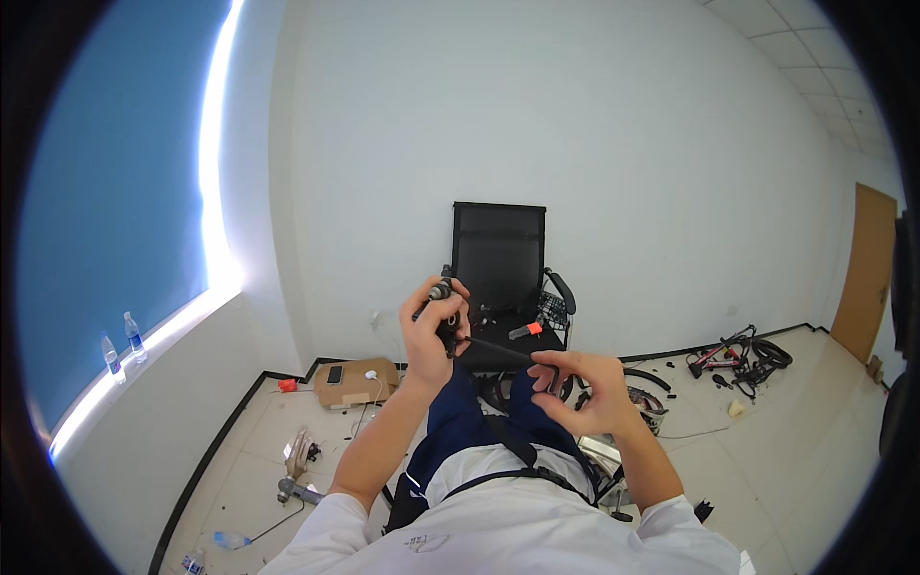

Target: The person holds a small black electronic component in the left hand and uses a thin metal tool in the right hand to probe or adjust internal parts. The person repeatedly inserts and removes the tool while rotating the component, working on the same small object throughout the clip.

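Note:
My left hand (428,335) is raised in front of my lap, its fingers wrapped round a black mechanical part (447,333) with a round metal end near the top. The fingers cover much of it, and its exact kind does not show. My right hand (596,385) pinches the bent end of a long thin dark rod that looks like a hex key (500,351). From there the rod runs left to the black part; whether its tip sits inside that part is hidden.
A black office chair (498,264) faces me, with an orange-and-black tool (526,331) on its seat. Cardboard (356,391) bearing a phone (335,375) lies left. Bike parts (738,359) spread rightward, a metal part (299,489) lies lower left, and bottles (134,335) stand on the windowsill.

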`<action>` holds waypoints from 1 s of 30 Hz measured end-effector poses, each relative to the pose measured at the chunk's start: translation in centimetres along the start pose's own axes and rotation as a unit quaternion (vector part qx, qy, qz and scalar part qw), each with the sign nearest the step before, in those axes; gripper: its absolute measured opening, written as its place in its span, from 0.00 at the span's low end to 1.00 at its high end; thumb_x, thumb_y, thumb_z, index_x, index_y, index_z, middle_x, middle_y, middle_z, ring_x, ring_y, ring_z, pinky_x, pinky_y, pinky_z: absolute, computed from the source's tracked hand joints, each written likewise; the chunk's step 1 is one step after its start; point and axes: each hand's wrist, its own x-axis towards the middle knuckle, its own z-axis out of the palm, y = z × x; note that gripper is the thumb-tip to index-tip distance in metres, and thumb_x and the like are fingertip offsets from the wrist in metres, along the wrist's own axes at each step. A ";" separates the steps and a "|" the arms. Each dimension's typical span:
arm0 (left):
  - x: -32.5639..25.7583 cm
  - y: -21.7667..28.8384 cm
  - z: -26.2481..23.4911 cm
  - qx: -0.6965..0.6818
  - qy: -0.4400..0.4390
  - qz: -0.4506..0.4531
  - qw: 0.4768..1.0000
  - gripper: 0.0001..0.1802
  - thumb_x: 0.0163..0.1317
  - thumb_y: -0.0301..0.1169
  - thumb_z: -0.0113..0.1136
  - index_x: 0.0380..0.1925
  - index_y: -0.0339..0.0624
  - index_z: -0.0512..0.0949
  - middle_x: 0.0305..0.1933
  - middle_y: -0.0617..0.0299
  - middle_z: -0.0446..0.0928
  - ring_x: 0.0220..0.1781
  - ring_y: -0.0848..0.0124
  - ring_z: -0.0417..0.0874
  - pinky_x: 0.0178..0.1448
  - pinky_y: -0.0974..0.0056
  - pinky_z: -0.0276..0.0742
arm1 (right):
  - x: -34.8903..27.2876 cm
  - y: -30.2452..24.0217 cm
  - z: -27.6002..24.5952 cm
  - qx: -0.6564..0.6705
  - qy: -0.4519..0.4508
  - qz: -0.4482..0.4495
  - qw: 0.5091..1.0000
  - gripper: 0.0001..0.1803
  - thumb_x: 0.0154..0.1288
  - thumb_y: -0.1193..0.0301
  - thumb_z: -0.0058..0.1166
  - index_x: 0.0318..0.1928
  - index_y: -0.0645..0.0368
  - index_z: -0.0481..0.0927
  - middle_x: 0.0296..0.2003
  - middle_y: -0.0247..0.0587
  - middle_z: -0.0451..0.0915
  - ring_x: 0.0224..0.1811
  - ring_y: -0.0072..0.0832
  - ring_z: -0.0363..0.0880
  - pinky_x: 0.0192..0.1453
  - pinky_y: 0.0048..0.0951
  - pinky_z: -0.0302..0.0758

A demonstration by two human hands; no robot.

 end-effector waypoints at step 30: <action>1.3 -0.7 -0.5 -0.062 -0.044 -0.234 0.969 0.11 0.64 0.35 0.51 0.35 0.37 0.73 0.18 0.64 0.66 0.17 0.77 0.66 0.14 0.71 0.55 | -0.4 1.1 -0.3 -0.163 0.045 -0.177 0.969 0.18 0.51 0.77 0.68 0.44 0.65 0.79 0.35 0.46 0.82 0.31 0.38 0.83 0.32 0.31 0.80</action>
